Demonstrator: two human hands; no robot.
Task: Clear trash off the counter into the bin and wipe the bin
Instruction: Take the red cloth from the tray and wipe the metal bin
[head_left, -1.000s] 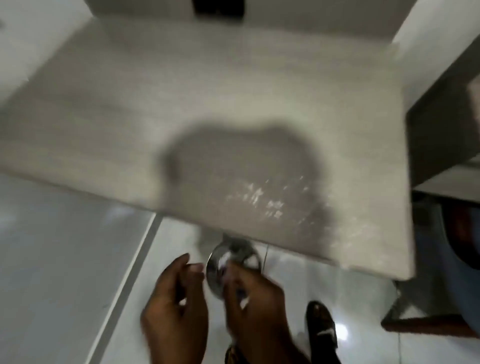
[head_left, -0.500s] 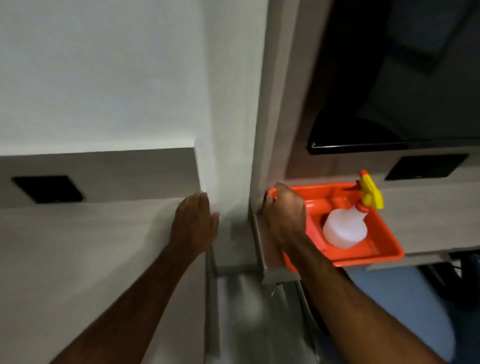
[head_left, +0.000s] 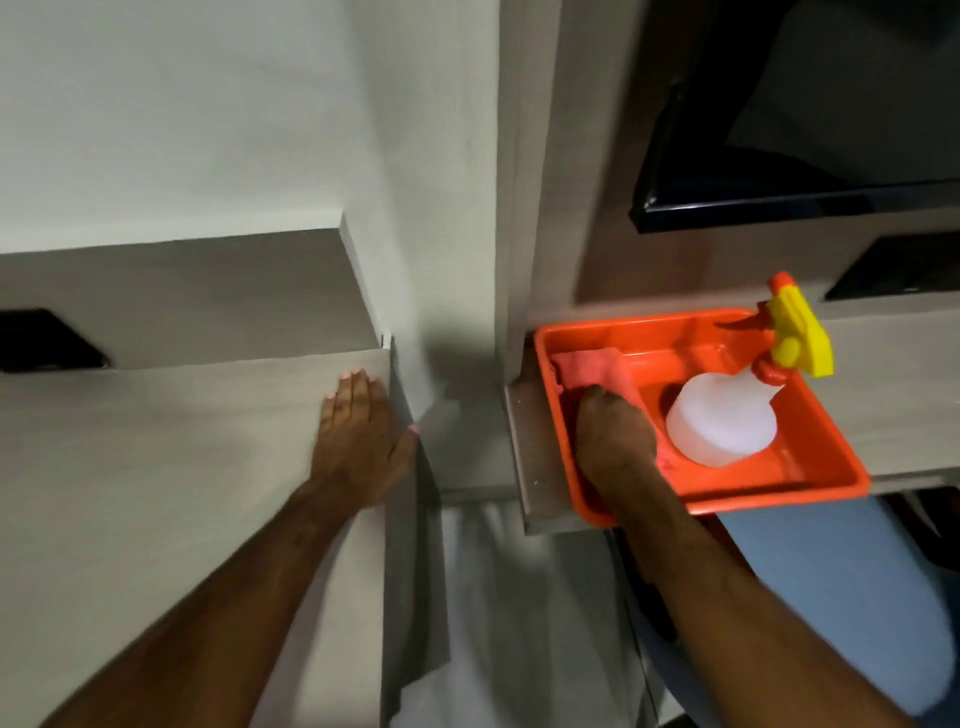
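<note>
Counter (head_left: 156, 467) fills the left half of the frame, a pale wood-grain top with nothing lying on its visible part; no bin or trash can be made out. One left hand (head_left: 358, 441) lies flat on the counter's right edge at centre-left, palm down, fingers spread, its grip fully open and holding nothing.

At centre-right, a second, narrower counter ledge (head_left: 530, 457) carries one orange tray (head_left: 810, 462). Inside the tray are two things: one pink cloth (head_left: 592, 371) in its upper-left corner and one white spray bottle (head_left: 722, 421) with a yellow and orange trigger head, lying towards the tray's right side. One right hand (head_left: 613, 436) reaches into the tray's left part, knuckles up, fingers curled down onto the cloth; the grip looks closed around the cloth, though the fingertips are hidden beneath the hand. The hand is just beside the bottle's round base, apart from it.

One dark screen (head_left: 810, 114) hangs in the upper right of the frame. Two black rectangular panels are visible, one at far left (head_left: 41, 340) and one at right (head_left: 898, 270).
</note>
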